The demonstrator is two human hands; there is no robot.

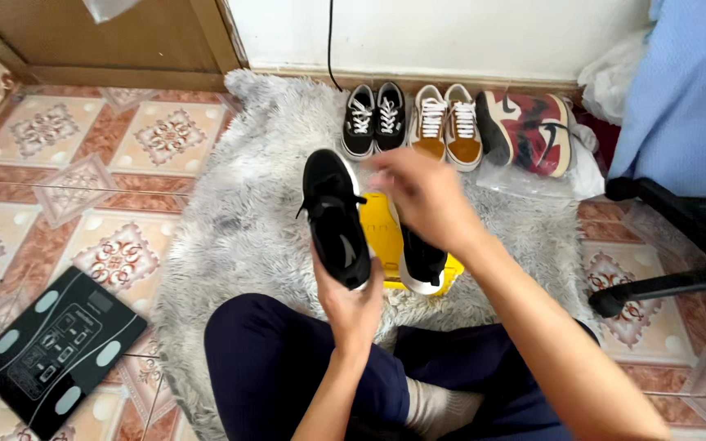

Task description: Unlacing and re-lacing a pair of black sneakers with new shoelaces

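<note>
A flat yellow package lies on the grey rug beneath the shoes. A clear plastic bag lies under the red-and-black sneakers by the wall.

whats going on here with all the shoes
A person sits on a grey shaggy rug, holding a black sneaker up by its heel in the left hand. The right hand hovers blurred beside it, above a second black shoe lying on a yellow sheet. Three more pairs stand along the wall: black, tan, red and black. A black bathroom scale lies on the tiles.
</note>
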